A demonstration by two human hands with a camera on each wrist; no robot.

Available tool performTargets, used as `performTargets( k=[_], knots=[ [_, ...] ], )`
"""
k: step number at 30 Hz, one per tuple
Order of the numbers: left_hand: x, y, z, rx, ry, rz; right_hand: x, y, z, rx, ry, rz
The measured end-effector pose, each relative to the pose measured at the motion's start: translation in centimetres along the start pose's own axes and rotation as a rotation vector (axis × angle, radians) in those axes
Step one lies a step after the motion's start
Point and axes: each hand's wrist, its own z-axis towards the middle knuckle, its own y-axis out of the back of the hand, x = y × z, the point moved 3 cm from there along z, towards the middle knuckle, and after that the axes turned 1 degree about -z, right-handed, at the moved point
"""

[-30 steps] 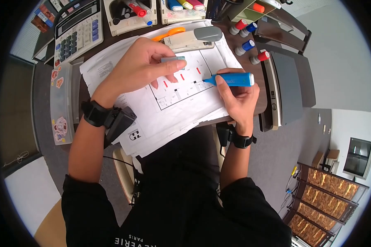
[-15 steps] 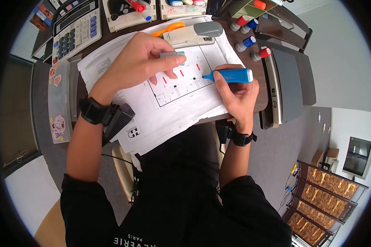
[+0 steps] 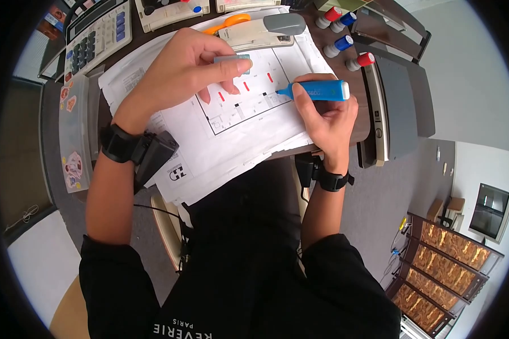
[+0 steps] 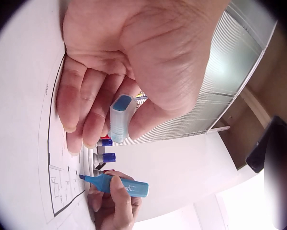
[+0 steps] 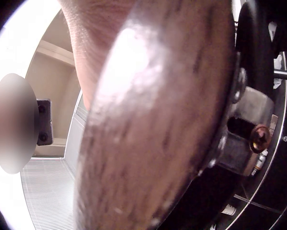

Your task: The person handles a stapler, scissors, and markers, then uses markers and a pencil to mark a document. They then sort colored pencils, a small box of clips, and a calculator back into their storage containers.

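Observation:
The right hand grips a blue highlighter, its tip at the printed floor plan near the lower wall line. Between thumb and index finger the left hand pinches a translucent cap, held over the plan's upper left; the left wrist view shows this cap with its blue inside. Several short red marks are on the plan. In the right wrist view the table edge hides the highlighter and most of the hand.
A stapler and orange scissors lie along the paper's top. Red- and blue-capped bottles stand at the right, beside a dark device. A calculator and a clear stickered box are at the left.
The paper and desk items sit slightly higher in the head view. Both hands keep their holds, and the highlighter's tip stays near the same part of the plan's lower line.

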Motion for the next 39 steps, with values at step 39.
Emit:
performTargets(
  k=[39],
  knots=[
    [0.04, -0.06, -0.03, 0.001, -0.003, 0.034, -0.24, 0.17, -0.12, 0.006, 0.012, -0.001]
  ],
)
